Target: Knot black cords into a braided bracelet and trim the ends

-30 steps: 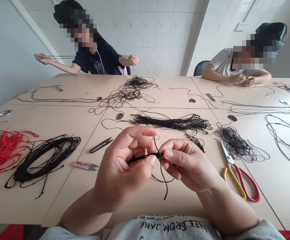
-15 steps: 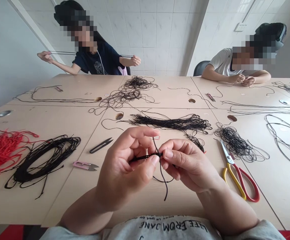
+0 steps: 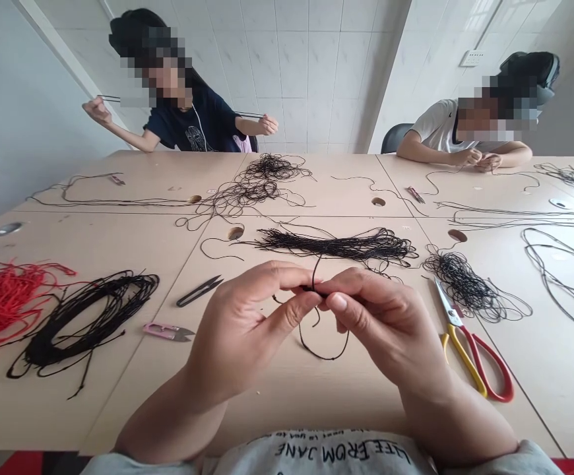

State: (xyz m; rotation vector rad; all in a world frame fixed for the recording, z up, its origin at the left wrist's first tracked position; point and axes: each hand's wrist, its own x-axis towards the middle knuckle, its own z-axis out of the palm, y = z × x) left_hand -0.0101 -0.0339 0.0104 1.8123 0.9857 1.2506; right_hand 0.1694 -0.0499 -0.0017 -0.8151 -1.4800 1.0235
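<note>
Close in front of me, my left hand (image 3: 252, 323) and my right hand (image 3: 381, 323) meet, thumbs almost tip to tip. Both pinch a black cord (image 3: 315, 269) between thumb and fingers. One strand of it curves up above the thumbs, and a thin loop hangs below the hands over the table. Most of the gripped part is hidden behind my fingers. Beyond my fingertips lies a long bundle of black cords (image 3: 336, 244). Yellow-and-red-handled scissors (image 3: 475, 349) rest to the right of my right hand.
Left of my hands are black thread snips (image 3: 199, 291), pink snips (image 3: 167, 332), a coil of black cord (image 3: 44, 346) and a red cord pile (image 3: 4, 300). A black cord tangle (image 3: 458, 280) lies right. Two people sit across the table (image 3: 267, 422), handling cords.
The loose cord end that hung below my thumbs is gone from there; a strand now arcs above them. My left fingers have closed in, and both hands' thumbs have come nearer together.
</note>
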